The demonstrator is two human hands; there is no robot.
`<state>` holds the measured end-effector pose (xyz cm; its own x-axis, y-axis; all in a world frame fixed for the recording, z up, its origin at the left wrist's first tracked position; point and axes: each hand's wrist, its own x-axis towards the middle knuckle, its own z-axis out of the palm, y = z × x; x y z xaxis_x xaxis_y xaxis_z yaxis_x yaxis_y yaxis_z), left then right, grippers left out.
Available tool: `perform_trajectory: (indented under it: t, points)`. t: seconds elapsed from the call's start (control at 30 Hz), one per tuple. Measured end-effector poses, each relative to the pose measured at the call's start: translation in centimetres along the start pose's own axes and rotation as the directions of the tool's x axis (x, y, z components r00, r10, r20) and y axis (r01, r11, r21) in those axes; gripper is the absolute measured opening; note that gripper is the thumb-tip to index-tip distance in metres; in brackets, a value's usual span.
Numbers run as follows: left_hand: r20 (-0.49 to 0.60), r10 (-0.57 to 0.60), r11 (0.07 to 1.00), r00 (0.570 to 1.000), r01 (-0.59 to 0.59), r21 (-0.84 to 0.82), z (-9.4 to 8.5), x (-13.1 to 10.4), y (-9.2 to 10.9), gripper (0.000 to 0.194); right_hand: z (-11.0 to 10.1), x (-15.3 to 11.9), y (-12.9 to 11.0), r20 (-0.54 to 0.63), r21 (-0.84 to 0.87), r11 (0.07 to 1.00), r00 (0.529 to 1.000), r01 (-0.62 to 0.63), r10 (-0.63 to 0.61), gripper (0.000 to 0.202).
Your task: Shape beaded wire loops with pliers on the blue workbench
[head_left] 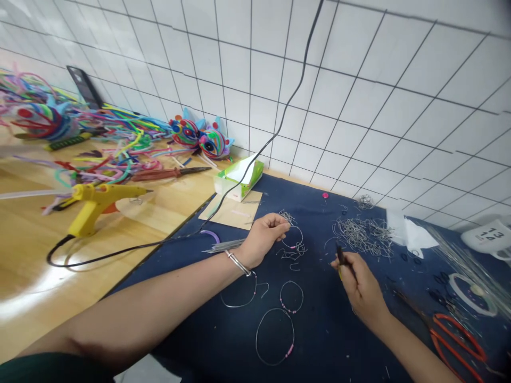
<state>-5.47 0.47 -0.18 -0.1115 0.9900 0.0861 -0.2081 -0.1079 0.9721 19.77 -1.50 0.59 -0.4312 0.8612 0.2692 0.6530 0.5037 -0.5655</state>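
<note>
My left hand (265, 239) pinches a small wire ring (302, 234) with pink beads at its lower edge, over a little heap of wire bits (293, 251). To its right, my right hand (359, 284) is closed round a dark-tipped tool (340, 255) with a bit of yellow on it, probably pliers; most of the tool is hidden by the fingers. Nearer to me on the dark blue cloth (319, 330) lie a small beaded ring (291, 297), a larger beaded ring (274, 336) and an open wire loop (238, 306) below my left wrist.
A heap of bent wires (365, 235), orange-handled scissors (459, 340) and a white mug (487, 238) are at right. At left are a yellow glue gun (90, 207), a soldering iron (171, 173) and pipe cleaners (147, 133). A black cable (285, 109) crosses before a tissue box (239, 178).
</note>
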Motion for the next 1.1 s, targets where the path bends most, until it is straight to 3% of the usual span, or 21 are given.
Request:
perform_trajectory:
  t: [0.1, 0.17, 0.4, 0.5, 0.6, 0.73, 0.93, 1.1]
  points:
    - [-0.014, 0.021, 1.0, 1.0, -0.021, 0.003, -0.2, 0.1, -0.2, 0.018, 0.1, -0.3, 0.0, -0.077, 0.146, 0.982, 0.988, -0.119, 0.131, 0.023]
    - [-0.033, 0.027, 1.0, 0.999, -0.027, 0.0, -0.4, 0.3, -0.2, 0.018, 0.4, -0.5, 0.1, -0.1, 0.152, 0.974, 0.978, -0.167, 0.184, 0.026]
    - [-0.152, 0.05, 0.998, 0.987, -0.056, -0.035, -1.4, 1.4, 0.0, 0.017, 0.2, 1.4, -0.8, 0.071, 0.039, 0.969, 0.968, -0.243, 0.239, 0.024]
    - [-0.231, 0.085, 0.993, 0.969, -0.1, -0.056, -2.4, 2.4, 0.4, 0.018, 0.1, 3.9, -2.0, 0.155, -0.038, 0.977, 0.964, -0.212, 0.215, 0.023]
    - [-0.291, 0.107, 0.989, 0.951, -0.132, -0.068, -3.7, 3.7, 0.9, 0.018, 0.8, 6.6, -2.9, 0.278, -0.155, 0.984, 0.952, -0.085, 0.126, 0.019]
    - [-0.374, 0.162, 0.978, 0.913, -0.2, -0.065, -4.9, 4.7, 1.2, 0.017, 1.9, 9.1, -3.5, 0.319, -0.174, 0.984, 0.944, -0.024, 0.08, 0.013]
    - [-0.387, 0.156, 0.977, 0.909, -0.2, -0.074, -5.2, 4.8, 1.5, 0.014, 3.5, 10.0, -5.0, 0.402, -0.168, 0.984, 0.916, 0.066, 0.008, 0.012]
    - [-0.473, 0.227, 0.95, 0.851, -0.301, -0.086, -6.8, 5.5, 2.6, 0.015, 5.4, 9.8, -6.1, 0.425, -0.237, 0.959, 0.904, 0.153, -0.039, 0.011]
